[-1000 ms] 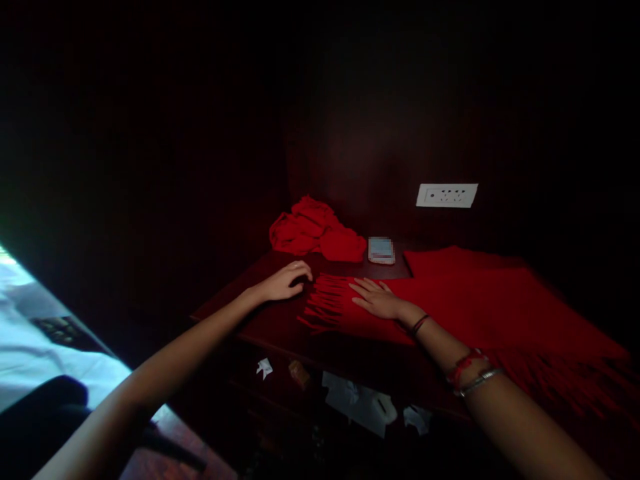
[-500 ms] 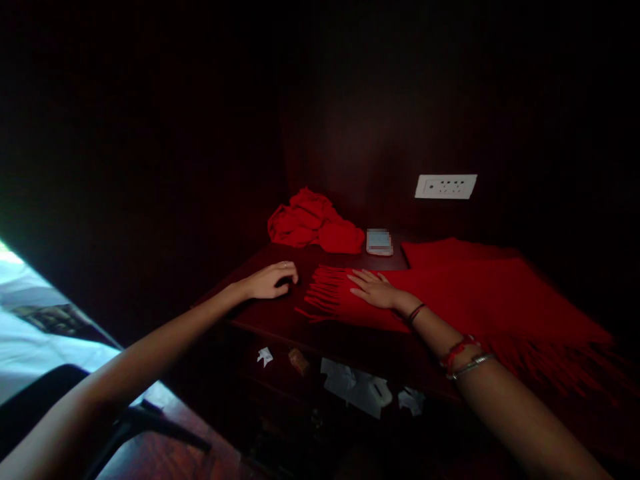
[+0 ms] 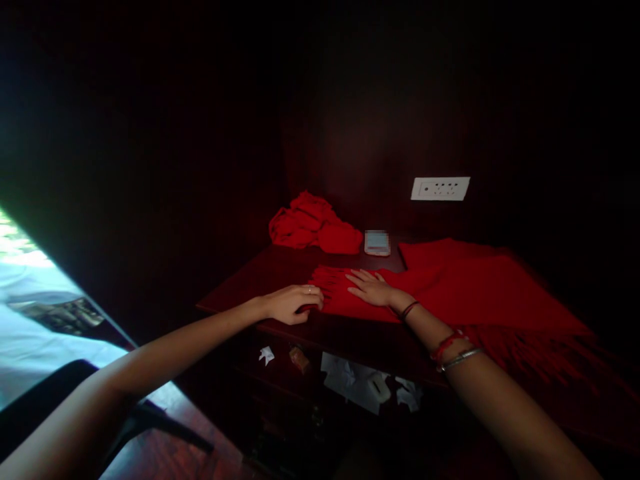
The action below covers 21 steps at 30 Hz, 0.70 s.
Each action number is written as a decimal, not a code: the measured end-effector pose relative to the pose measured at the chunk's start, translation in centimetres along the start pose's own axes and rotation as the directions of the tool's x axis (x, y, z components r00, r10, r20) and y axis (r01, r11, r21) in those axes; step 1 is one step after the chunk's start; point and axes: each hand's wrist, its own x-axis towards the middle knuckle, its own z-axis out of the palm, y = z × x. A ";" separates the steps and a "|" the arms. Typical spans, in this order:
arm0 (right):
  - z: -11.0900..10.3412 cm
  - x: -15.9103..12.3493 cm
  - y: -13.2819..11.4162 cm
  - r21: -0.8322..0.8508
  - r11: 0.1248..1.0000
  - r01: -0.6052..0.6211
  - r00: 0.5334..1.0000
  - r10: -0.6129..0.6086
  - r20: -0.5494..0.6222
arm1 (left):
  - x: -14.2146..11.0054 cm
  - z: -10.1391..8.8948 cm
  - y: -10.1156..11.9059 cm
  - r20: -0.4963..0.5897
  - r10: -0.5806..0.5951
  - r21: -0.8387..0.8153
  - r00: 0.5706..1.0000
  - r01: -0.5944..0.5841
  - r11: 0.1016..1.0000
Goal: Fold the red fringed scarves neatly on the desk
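Note:
A red fringed scarf [image 3: 465, 293] lies spread over the dark desk, with one fringed end toward the left and more tassels hanging at the front right. My right hand [image 3: 373, 289] rests flat on the scarf just beside the left fringe, fingers stretched out. At the fringe's lower left is my left hand [image 3: 295, 303], its fingers curved over the tassels and the thumb apart from them. Whether its fingertips touch any strands is hard to make out. A crumpled red cloth [image 3: 315, 227] lies in a heap at the back left of the desk.
Behind the scarf sits a small phone-like device [image 3: 377, 243] with a blurred screen. A white socket plate [image 3: 441, 189] is on the back wall. Below the desktop [image 3: 225, 293] are paper scraps [image 3: 267, 355], a brown block [image 3: 299, 359] and white sheets [image 3: 350, 380]. A black chair [image 3: 55, 400] stands left.
My left hand first drew back left from the fringe, then moved right and nearer to me, onto the tassels. My right hand has stayed flat on the scarf.

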 end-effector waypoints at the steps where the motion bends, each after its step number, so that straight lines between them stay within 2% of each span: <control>1: 0.0 0.0 0.0 0.002 1.000 0.002 1.000 -0.002 0.003 | 0.0 0.0 0.2 -0.008 -0.014 -0.008 1.000 0.014 1.000; 6: -0.1 -0.5 -0.2 0.008 1.000 0.016 1.000 -0.016 -0.014 | -0.3 0.1 0.4 0.008 -0.104 -0.001 0.995 0.104 0.995; 13: 0.1 -0.7 0.0 0.017 1.000 0.023 0.997 -0.022 -0.071 | -4.1 -1.6 -1.7 0.038 -0.208 0.079 0.977 0.204 0.976; 15: 0.3 -0.5 -0.1 0.024 0.999 0.024 0.996 -0.022 -0.084 | -3.6 -1.8 -1.9 -0.045 -0.259 0.089 0.965 0.262 0.961; 17: 0.4 -0.4 -0.3 0.026 0.999 0.024 0.994 -0.021 -0.104 | -2.0 -1.3 -1.8 -0.146 -0.269 0.072 0.952 0.281 0.957; 18: 0.4 -0.4 -0.6 0.028 0.999 0.029 0.993 -0.026 -0.116 | -1.1 -0.7 -1.7 -0.163 -0.260 0.063 0.952 0.273 0.960; 19: 0.4 -0.5 -0.8 0.030 0.999 0.033 0.991 -0.029 -0.133 | -0.1 -0.1 -1.5 -0.150 -0.254 0.053 0.956 0.264 0.963; 21: -0.1 -0.9 -1.1 0.028 0.999 0.029 0.983 -0.023 -0.182 | 1.3 1.2 -1.3 -0.055 -0.283 0.033 0.958 0.285 0.958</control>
